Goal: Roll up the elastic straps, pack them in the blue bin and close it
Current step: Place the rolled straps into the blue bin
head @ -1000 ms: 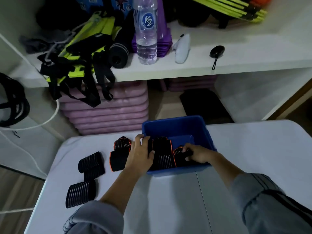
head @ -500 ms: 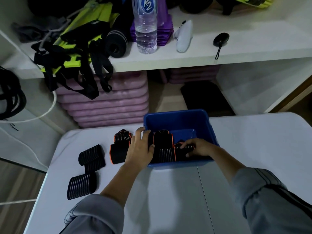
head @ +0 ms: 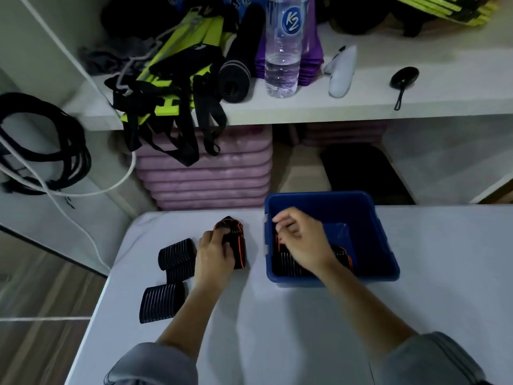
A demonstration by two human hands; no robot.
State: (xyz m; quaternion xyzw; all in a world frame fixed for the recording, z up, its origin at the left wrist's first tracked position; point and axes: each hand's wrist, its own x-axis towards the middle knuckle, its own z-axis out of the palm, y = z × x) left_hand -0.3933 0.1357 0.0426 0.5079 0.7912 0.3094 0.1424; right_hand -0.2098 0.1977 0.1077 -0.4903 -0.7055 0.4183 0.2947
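The blue bin (head: 384,245) stands open on the white table (head: 277,323), with black and orange rolled straps (head: 288,263) lying in its left half. My right hand (head: 301,240) hovers over those straps inside the bin, fingers loosely curled, holding nothing I can see. To the bin's left my left hand (head: 215,254) grips a black strap with orange trim (head: 236,243) lying on the table. Three black ribbed rolled straps sit further left: one (head: 176,252), one below it (head: 180,272), and one nearer me (head: 161,302).
Behind the table a white shelf (head: 305,107) carries a water bottle (head: 283,48), a black foam roller (head: 236,70), yellow-black harness straps (head: 166,95) hanging over its edge and a white bottle (head: 341,70). Pink mats (head: 205,173) are stacked below. Black cords (head: 41,143) hang at the left.
My left hand left the bin's left rim and moved left onto the orange-trimmed strap on the table. My right hand rose from the straps at the bin's front and shifted toward its left wall.
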